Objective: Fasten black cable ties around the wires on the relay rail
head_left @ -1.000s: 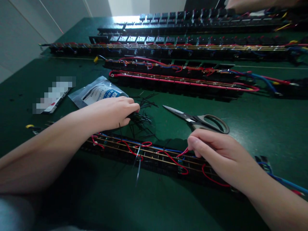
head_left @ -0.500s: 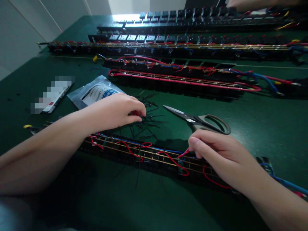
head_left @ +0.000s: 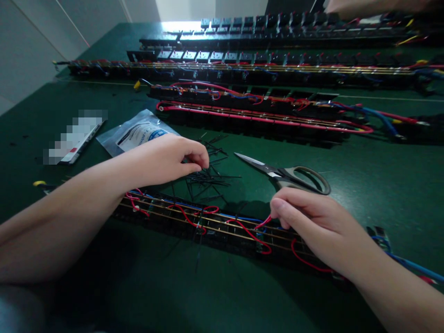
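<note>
My left hand [head_left: 173, 157] is over a loose pile of thin black cable ties [head_left: 213, 178], thumb and forefinger pinched together at the pile's near-left side. Whatever lies between these fingertips is too hidden to make out. Closer to me lies a long black wired strip [head_left: 239, 229] with brass-coloured rods and looping red and blue wires. At its right part my right hand [head_left: 305, 217] pinches a red wire [head_left: 264, 221], whose end is hidden by the fingers. Scissors [head_left: 277, 172] with dark grey handles lie just beyond my right hand, blades pointing left.
Behind my left hand lies a clear plastic bag [head_left: 138, 129] with a printed label. Left of it is a flat, blurred-out white item [head_left: 79, 138]. Several more wired strips [head_left: 263, 113] stretch across the green table's [head_left: 194, 296] far side. Part of another person's arm [head_left: 374, 7] shows at top right.
The fingers of my left hand have closed together and lowered slightly at the cable ties. My right hand keeps its pinch on the red wire, almost unmoved.
</note>
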`<state>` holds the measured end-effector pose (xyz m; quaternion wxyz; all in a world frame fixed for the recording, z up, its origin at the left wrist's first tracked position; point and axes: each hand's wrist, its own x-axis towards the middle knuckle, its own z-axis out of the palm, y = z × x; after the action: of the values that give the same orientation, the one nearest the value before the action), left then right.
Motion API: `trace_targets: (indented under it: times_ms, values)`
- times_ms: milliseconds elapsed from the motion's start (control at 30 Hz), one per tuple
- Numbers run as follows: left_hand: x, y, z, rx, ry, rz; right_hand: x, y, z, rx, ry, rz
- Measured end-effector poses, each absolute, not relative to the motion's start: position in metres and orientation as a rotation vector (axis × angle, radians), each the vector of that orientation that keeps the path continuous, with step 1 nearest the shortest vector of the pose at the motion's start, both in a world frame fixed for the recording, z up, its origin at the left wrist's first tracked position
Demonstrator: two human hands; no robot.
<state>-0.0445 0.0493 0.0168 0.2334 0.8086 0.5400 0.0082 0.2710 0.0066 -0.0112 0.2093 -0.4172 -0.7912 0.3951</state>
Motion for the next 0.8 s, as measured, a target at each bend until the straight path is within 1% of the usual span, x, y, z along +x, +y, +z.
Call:
trace_targets:
  times_ms: [300,400,467,533,800]
  values:
    - [-0.038,0.043,0.03,2.184,1.454,0.196,0.272,0.009,-0.018,-1.167,-2.236,1.098]
    - [-0.032,0.039,0.032,2.229,1.391,0.406,0.27,0.011,-0.024,-1.17,-2.257,1.105]
    - [-0.026,0.033,0.028,2.221,1.335,0.573,0.27,0.013,-0.03,-1.19,-2.261,1.101]
    - [-0.017,0.024,0.021,2.23,1.291,0.663,0.27,0.016,-0.036,-1.215,-2.259,1.082]
    - [0.005,-0.014,-0.011,2.316,1.206,0.908,0.271,0.024,-0.052,-1.222,-2.178,0.847]
